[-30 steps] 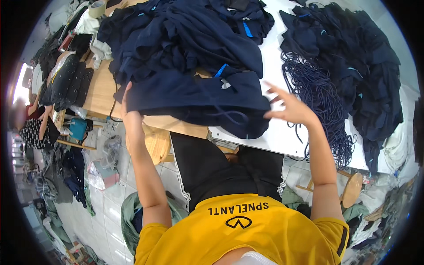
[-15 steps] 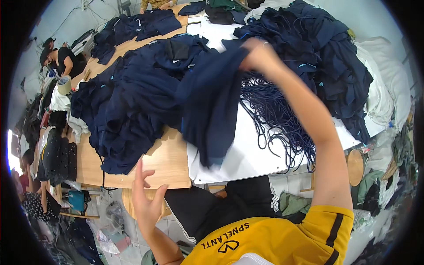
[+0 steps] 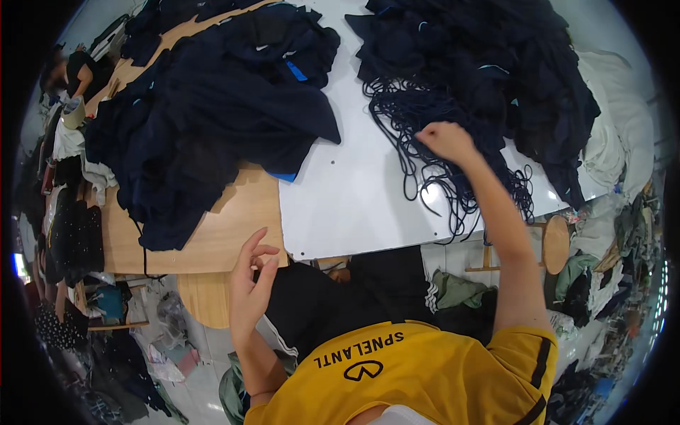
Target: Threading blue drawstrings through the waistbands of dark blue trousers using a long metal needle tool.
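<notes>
My right hand (image 3: 446,144) is over a tangle of dark navy cords (image 3: 453,188) on the white table board. Its fingers are curled together at the cords' left side, and anything between them is hidden. My left hand (image 3: 253,283) hovers by the table's front edge, fingers apart and nothing in them. Beyond it, a heap of navy garments (image 3: 205,127) lies on the left, with a garment's pointed corner reaching onto the white board. Another big navy garment pile (image 3: 489,49) rises behind the cords.
The wooden tabletop (image 3: 191,248) meets the white board (image 3: 340,219) in front of me. Wooden stools (image 3: 557,244) stand below the table edge. At the far left, another person (image 3: 81,74) is near a tape roll (image 3: 73,113). White cloth (image 3: 616,120) is heaped at the right.
The navy garment my right hand was swinging leftward has been let go onto the left heap. My right hand has come down to the cords. The view has shifted; the left hand stays open.
</notes>
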Available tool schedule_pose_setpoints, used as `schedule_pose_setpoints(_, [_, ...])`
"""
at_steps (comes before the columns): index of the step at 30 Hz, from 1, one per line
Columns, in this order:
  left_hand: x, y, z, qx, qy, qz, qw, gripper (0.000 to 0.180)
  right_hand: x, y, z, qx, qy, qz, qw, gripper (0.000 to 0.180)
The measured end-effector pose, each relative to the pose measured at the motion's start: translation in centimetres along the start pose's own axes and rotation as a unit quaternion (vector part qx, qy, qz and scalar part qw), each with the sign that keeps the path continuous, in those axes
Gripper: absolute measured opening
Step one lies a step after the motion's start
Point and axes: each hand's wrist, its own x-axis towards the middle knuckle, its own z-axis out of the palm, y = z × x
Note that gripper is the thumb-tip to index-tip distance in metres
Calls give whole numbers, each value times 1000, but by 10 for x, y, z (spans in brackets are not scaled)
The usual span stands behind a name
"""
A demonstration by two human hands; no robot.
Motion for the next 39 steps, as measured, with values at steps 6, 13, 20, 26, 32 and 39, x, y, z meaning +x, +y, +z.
schedule_pose_setpoints(6, [-17,-3,0,10,-13,5,1000,45,-55,-109,124,206,-107,-165,959,17])
schedule_pose_setpoints(13, [-31,-44,7,-18,72,-44,996,40,-149,-207,78,595,-521,-254,556,13])
schedule_pose_setpoints(20, [-24,-37,33,-391,-116,-76,910,69,-180,-214,26,678,-474,-416,378,20])
schedule_pose_setpoints(26, [22,-43,22,-675,-240,51,696,74,-222,-241,12,579,-608,-486,243,23])
schedule_pose_setpoints(32, [26,-35,-36,-506,-99,196,834,71,-192,-214,14,712,-541,-314,319,19])
schedule_pose_setpoints(39, [0,-49,56,-274,-298,46,913,66,-125,-215,-35,896,-76,-251,359,49])
